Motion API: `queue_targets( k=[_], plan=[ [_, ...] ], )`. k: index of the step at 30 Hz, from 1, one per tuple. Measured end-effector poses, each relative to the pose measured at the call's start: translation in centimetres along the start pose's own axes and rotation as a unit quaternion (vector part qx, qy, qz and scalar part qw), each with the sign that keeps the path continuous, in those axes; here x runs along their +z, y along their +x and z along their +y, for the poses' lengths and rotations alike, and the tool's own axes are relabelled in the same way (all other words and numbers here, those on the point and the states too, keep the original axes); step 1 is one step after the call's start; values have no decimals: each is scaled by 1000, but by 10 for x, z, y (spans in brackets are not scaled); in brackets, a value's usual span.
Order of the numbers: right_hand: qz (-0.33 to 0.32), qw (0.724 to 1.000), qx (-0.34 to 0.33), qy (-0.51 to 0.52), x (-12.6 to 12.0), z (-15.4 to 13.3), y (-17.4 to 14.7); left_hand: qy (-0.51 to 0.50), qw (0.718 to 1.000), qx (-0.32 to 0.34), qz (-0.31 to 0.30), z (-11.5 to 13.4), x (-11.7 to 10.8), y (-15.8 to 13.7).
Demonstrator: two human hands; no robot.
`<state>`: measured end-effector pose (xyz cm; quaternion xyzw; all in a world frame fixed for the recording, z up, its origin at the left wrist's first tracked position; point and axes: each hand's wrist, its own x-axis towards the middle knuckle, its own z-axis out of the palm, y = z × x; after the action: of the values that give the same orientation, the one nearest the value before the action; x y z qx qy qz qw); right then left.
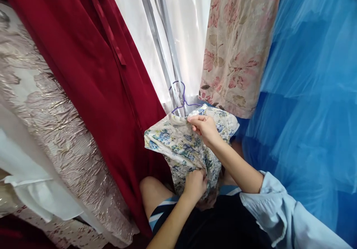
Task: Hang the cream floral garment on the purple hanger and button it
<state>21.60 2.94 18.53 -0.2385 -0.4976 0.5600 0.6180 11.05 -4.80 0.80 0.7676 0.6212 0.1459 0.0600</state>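
A cream garment with blue and green flowers [178, 145] hangs from a purple hanger [184, 99] just in front of my knees. My right hand [205, 128] pinches the garment's neckline near its middle, thumb and forefinger pressed together. Lower on the front, my left hand [195, 184] is closed on the bunched cloth, and its fingertips are hidden. Creases run from that grip up toward the neckline. The hanger's hook loops up by some pale ribbons, and its lower part disappears inside the garment's shoulders.
Around me hang a long red gown [111, 81], a pale brocade garment [69, 137], a beige dress with pink flowers [237, 52] and a blue tulle skirt [304, 111]. Grey ribbons [158, 26] drop before white cloth [189, 29] at the back.
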Motion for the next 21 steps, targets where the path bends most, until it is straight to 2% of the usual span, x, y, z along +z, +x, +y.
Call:
queue_targets(
  k=[2,4,6,7,8,9,11,13,14,17,21],
  plan=[
    [-5,1000,-1,13,-1,-2,-3,-22,999,20,32,-6,-27,9],
    [-17,1000,1,13,-3,-5,-6,-51,991,54,114,-7,-66,20],
    [-28,1000,-3,-3,-5,-7,-7,-109,935,132,312,-6,-113,34],
    [-28,999,-8,-13,-6,-7,-7,-114,903,164,381,-4,-136,42],
    [-25,999,-13,-24,-6,-7,-7,-108,880,190,421,-4,-156,49],
    [-21,999,-18,-35,-6,-7,-6,-99,878,206,421,-4,-174,57],
    [-11,998,-26,-58,-6,-3,-4,-67,901,245,352,-5,-198,71],
    [-6,995,-41,-87,-6,2,-2,-46,909,271,313,-7,-207,81],
    [-6,993,-53,-102,-6,6,-1,-42,905,278,319,-8,-207,84],
    [-13,986,-79,-146,-5,19,1,-51,881,264,391,-6,-201,88],
    [-11,976,-64,-209,-8,42,-8,-91,857,205,463,-4,-204,87]
  ],
)
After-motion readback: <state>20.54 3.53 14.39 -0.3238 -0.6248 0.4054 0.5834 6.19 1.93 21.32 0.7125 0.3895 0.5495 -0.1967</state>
